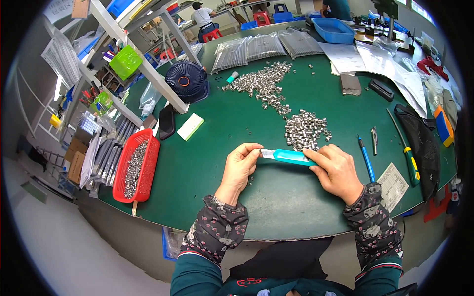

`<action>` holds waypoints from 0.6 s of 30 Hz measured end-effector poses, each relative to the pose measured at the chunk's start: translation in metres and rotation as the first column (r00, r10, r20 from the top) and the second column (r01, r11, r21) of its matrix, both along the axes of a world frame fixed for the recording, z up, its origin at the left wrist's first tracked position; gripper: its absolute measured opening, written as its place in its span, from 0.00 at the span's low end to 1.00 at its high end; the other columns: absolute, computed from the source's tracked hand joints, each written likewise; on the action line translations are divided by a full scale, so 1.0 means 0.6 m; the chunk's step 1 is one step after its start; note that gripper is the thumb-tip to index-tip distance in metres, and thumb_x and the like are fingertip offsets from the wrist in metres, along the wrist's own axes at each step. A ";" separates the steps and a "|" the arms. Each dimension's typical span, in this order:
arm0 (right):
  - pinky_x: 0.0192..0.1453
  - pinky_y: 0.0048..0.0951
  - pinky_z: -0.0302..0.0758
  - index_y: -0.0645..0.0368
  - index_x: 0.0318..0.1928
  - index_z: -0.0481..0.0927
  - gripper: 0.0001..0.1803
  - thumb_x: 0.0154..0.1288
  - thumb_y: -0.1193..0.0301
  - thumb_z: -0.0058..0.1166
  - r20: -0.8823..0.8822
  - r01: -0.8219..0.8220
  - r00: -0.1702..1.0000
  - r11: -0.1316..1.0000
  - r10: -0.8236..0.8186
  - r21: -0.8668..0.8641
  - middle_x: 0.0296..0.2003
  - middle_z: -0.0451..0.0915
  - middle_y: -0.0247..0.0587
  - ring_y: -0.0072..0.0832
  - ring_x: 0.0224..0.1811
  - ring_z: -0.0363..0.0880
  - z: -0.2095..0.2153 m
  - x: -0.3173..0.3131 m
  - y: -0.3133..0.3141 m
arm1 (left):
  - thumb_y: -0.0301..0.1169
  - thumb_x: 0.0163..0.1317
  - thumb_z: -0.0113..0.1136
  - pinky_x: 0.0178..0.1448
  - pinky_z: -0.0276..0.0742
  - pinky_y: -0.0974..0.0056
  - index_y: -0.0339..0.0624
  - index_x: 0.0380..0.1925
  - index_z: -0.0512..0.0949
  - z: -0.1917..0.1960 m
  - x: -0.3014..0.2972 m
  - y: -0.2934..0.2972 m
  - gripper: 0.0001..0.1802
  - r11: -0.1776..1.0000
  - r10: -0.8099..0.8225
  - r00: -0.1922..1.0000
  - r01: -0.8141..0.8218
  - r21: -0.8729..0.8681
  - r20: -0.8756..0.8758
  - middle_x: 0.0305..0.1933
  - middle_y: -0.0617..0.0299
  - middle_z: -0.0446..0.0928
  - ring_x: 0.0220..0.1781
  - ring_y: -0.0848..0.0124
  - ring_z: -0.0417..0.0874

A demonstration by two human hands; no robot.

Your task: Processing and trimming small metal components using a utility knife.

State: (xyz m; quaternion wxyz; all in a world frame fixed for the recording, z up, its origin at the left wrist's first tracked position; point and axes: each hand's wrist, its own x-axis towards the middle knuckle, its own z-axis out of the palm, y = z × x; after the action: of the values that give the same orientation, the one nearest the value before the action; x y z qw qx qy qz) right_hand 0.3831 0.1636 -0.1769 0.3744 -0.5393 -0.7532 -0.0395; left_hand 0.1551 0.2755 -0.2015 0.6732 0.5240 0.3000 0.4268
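Note:
A turquoise utility knife [291, 157] with its blade out lies almost level over the near middle of the table. My right hand [335, 170] is closed around its handle end, thumb below and index finger along the top. My left hand [240, 167] pinches thumb and index finger together at the blade's tip. Whatever sits between those fingertips is too small and covered to make out. Just beyond the knife is a heap of small shiny metal sleeves [306, 129]. A larger spread of the same sleeves [259, 84] lies farther back.
A red basket [154, 163] of small metal parts stands at left, near a phone [167, 121] and a fan [186, 81]. Bagged rods [266, 47] and a blue tray [334, 30] line the back. At right lie a blue pen [366, 159], a screwdriver [411, 165] and a black pouch [419, 143].

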 end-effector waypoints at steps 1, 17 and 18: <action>0.31 0.33 0.71 0.54 0.46 0.78 0.22 0.45 0.75 0.60 0.028 0.003 1.000 0.999 -0.004 0.034 0.27 0.72 0.36 0.33 0.31 0.72 0.002 -0.001 0.000 | 0.27 0.63 0.54 0.17 0.49 0.80 0.37 0.40 0.76 -0.001 -0.001 0.001 0.08 1.000 -0.005 1.000 0.005 -0.013 0.004 0.29 0.68 0.74 0.17 0.88 0.57; 0.29 0.29 0.66 0.56 0.44 0.77 0.20 0.46 0.76 0.52 0.319 0.065 0.937 0.967 -0.144 0.245 0.26 0.68 0.34 0.30 0.30 0.69 0.009 0.005 0.004 | 0.32 0.66 0.47 0.14 0.53 0.79 0.41 0.34 0.71 0.016 -0.012 0.004 0.07 0.980 0.080 0.948 -0.018 -0.199 0.308 0.30 0.62 0.72 0.17 0.82 0.61; 0.29 0.29 0.66 0.56 0.44 0.77 0.20 0.46 0.76 0.52 0.313 0.073 0.938 0.967 -0.150 0.245 0.26 0.68 0.34 0.30 0.30 0.69 0.005 0.005 0.006 | 0.32 0.66 0.47 0.14 0.53 0.79 0.41 0.34 0.71 0.013 -0.012 0.005 0.07 0.980 0.073 0.950 -0.012 -0.199 0.302 0.30 0.62 0.72 0.17 0.82 0.61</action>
State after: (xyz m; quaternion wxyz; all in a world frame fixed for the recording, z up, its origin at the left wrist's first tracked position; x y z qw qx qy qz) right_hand 0.3859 0.1669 -0.1740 0.3003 -0.5203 -0.7635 -0.2371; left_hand 0.1478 0.2783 -0.1936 0.7503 0.3761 0.2430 0.4864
